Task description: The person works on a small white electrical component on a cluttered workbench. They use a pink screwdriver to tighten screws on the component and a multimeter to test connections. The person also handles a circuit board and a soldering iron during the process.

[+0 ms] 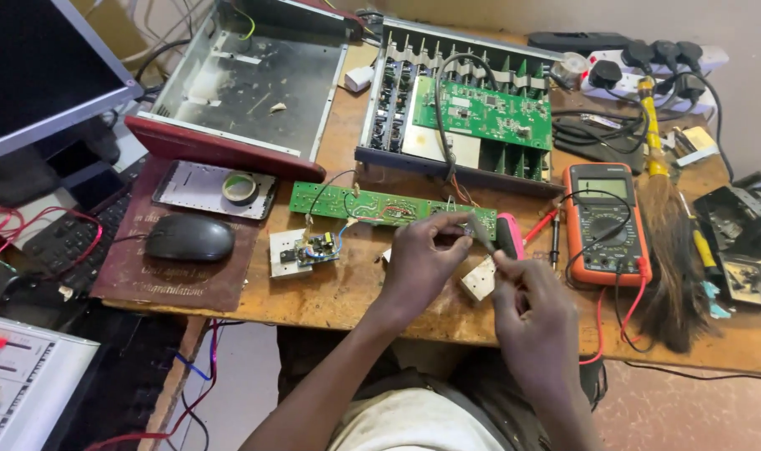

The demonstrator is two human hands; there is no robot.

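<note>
A thin dark wire (481,235) is being pinched between both hands just in front of the long green circuit board (393,209), which is lying flat on the wooden bench (330,292). The left hand (418,263) is being held closed, its thumb and forefinger pressed together on the upper end of the wire, right at the board's near edge. The right hand (535,305) is also being kept closed on the lower end, a little nearer the person and to the right of the board. The wire is running slantwise between the two grips, clear of the bench.

The wire is judged to be very light and limp, easily bent and likely to slip from the fingers; it is best taken near its ends with the fingertips, as is being done. Whether it is joined to the board cannot be told.

Just right of the board a pink-handled tool (509,235) is lying, and beyond it an orange multimeter (604,221) with red and black leads. Behind the board an open chassis (460,108) with a second green board is resting. Left of the board, a small white module (301,250) and a black mouse (189,239) are lying.
</note>
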